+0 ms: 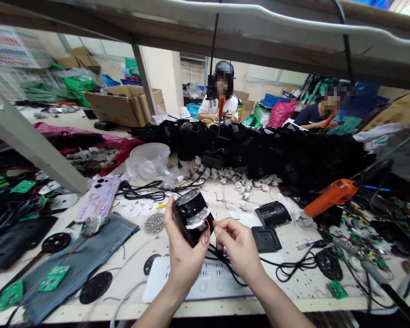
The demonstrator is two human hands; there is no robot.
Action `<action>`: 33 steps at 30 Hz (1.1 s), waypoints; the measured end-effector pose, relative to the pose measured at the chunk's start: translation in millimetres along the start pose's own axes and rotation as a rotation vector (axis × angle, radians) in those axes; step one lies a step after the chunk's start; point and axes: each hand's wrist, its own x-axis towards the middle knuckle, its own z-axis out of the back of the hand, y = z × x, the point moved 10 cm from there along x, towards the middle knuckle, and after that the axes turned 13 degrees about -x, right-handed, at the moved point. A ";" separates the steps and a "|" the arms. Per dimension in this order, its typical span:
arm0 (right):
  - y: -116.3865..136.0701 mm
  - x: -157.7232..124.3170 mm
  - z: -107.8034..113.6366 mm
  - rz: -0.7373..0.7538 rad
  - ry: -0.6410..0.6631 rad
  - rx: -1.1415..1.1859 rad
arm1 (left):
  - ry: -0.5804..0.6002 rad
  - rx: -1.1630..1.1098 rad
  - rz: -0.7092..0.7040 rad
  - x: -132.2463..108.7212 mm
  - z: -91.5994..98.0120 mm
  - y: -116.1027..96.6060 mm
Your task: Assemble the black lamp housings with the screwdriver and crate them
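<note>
My left hand is wrapped around a black plastic housing, tilted above the bench. A clear, shiny part and thin red wires show in its open side. At the housing's right edge, the thumb and fingers of my right hand are pinched together; what lies between them is too small to make out. A black cable runs below the right hand. Under both hands lies a white power strip. Two black plastic casing parts, a curved one and a squarish one, rest to the right.
An orange electric screwdriver lies at the right near tangled wires and circuit boards. Left are a phone, a grey cloth and a pile of screws. Small white parts and a black heap lie behind. Two people sit opposite.
</note>
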 end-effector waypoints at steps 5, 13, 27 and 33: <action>33.7 -16.9 4.4 0.423 -0.113 -0.454 | 0.010 -0.277 0.268 0.9 -1.7 26.3; 39.9 -27.4 10.6 0.476 -0.149 -0.488 | -0.088 -0.425 0.593 -2.0 -5.0 44.8; 31.4 -28.8 7.8 0.432 -0.205 -0.470 | -0.054 -0.444 0.676 -4.4 -3.1 58.9; 29.6 -18.9 -1.1 0.375 -0.140 -0.530 | -0.055 -0.337 0.646 -4.3 3.9 57.9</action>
